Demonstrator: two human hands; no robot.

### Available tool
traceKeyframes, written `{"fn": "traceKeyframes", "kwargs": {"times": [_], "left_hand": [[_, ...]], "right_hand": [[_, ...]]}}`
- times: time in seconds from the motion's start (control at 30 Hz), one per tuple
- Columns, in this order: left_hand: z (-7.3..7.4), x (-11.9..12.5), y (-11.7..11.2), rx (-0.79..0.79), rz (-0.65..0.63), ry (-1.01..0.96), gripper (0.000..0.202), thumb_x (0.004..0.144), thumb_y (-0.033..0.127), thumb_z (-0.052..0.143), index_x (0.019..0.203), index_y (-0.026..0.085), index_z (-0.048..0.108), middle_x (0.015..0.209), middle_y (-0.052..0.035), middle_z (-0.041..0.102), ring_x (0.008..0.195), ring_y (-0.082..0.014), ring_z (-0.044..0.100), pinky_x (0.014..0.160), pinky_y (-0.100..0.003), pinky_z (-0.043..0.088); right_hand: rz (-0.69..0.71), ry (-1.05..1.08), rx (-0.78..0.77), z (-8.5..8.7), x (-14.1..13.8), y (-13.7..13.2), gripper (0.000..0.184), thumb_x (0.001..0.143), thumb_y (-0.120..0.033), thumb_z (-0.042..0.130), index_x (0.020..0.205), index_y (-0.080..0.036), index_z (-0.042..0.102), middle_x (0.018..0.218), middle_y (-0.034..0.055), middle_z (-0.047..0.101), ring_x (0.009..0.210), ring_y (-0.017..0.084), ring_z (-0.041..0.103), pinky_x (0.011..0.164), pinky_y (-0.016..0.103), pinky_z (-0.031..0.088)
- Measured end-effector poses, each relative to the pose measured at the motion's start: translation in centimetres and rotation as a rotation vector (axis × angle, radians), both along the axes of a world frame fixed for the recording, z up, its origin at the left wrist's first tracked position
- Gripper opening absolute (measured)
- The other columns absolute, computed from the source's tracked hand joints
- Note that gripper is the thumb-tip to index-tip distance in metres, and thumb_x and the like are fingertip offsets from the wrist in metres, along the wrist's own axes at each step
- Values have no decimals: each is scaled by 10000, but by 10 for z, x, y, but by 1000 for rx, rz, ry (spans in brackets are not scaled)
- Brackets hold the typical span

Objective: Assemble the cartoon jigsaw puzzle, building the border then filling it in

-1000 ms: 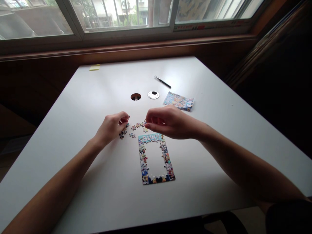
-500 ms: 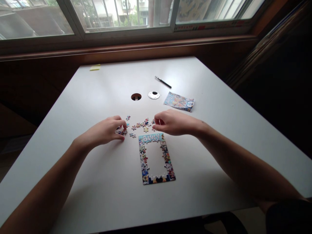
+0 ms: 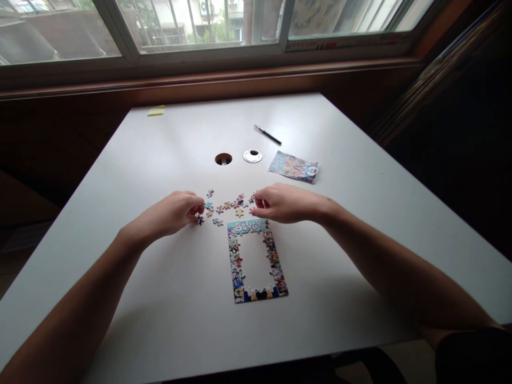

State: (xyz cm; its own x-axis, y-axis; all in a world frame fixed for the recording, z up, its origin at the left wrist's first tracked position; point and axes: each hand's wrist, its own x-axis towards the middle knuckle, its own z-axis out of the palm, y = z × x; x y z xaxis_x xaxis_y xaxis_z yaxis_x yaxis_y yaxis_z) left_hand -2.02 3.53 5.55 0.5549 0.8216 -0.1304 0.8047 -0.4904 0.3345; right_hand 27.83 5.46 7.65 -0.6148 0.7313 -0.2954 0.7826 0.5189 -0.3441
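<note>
Compared with half a second ago, the person's left hand (image 3: 174,212) has drawn its fingers in toward the thumb, and more loose puzzle pieces (image 3: 228,205) show beside its fingertips; the right hand (image 3: 286,203) and the puzzle border (image 3: 276,272) stay almost where they were.

That border lies flat on the white table (image 3: 168,314), between the forearms and on the near side of the pieces. Its rectangle is joined along all four sides, with white lettering on a light-blue top strip and a dark heart shape at the bottom; bare tabletop shows through the middle. Just beyond the top strip, the pieces lie in a loose band from one hand to the other, a yellow piece (image 3: 239,213) among them.

At the left end of the band, the left hand is narrow, its fingertips down among the pieces; whether it grips one cannot be told. At the other end, the right hand has its thumb and forefinger slightly apart with a gap between them, close to a few pieces.

Farther out, a printed sheet (image 3: 295,166) lies beyond the right hand. To its left are a round metal cover (image 3: 252,156) and a hole (image 3: 223,159) in the tabletop. A pen (image 3: 268,135) rests behind the cover, and a yellow note (image 3: 156,111) lies near the far left corner, below the window (image 3: 200,26).
</note>
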Motion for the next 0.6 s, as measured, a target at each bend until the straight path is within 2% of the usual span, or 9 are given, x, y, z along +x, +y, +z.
{"fn": "traceKeyframes", "kwargs": {"times": [0.07, 0.17, 0.3, 0.43, 0.6], "left_hand": [[4, 4, -3, -6, 20, -87, 99, 848, 207, 608, 804, 193, 695, 776, -16, 684, 692, -136, 616, 618, -244, 470], [15, 16, -11, -83, 40, -331, 128, 896, 266, 617, 910, 194, 722, 867, -23, 736, 769, -138, 684, 718, -246, 554], [32, 26, -22, -221, -12, -513, 172, 883, 329, 683, 995, 204, 718, 912, -23, 755, 819, -144, 717, 769, -249, 592], [35, 20, -21, -222, -8, -446, 156, 878, 315, 678, 992, 213, 711, 922, -16, 754, 824, -142, 715, 752, -241, 582], [19, 6, -8, -82, 29, -127, 103, 863, 243, 611, 881, 217, 709, 797, 8, 719, 705, -124, 655, 632, -232, 497]], "right_hand": [[-5, 15, 0, 2, -1, -1, 323, 903, -475, 546, 810, -189, 664, 778, 64, 680, 654, 153, 533, 590, 297, 310], [-9, 54, 1, 5, -1, -3, 325, 906, -479, 545, 836, -188, 672, 789, 62, 684, 658, 152, 533, 590, 296, 311], [-5, 69, 5, 7, -2, -4, 316, 901, -472, 551, 819, -188, 663, 775, 56, 679, 651, 148, 525, 588, 296, 310], [-4, 65, 10, 8, -3, -4, 317, 901, -471, 547, 806, -188, 655, 780, 56, 679, 653, 148, 525, 586, 293, 313], [-2, 76, 0, 6, -2, -4, 319, 903, -472, 543, 852, -186, 673, 818, 64, 689, 668, 150, 536, 593, 290, 324]]}}
